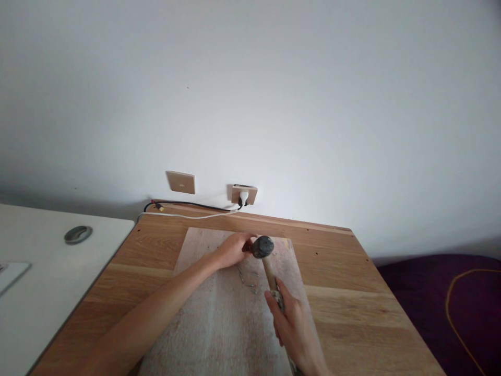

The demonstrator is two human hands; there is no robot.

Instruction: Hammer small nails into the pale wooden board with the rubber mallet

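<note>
My right hand is wrapped around the wooden handle of a hammer. The dark hammer head is raised over the far part of a pale wooden board. Close beside the head, my left hand rests at the board with its fingertips drawn together. The hammer head partly covers those fingertips, so what they pinch, if anything, cannot be made out. Several loose nails lie scattered on the board between my two hands.
The board lies on a wooden table against a white wall. A plug sits in a wall socket, and black and white cables run along the table's back edge. A white desk adjoins at left; a dark purple surface is at right.
</note>
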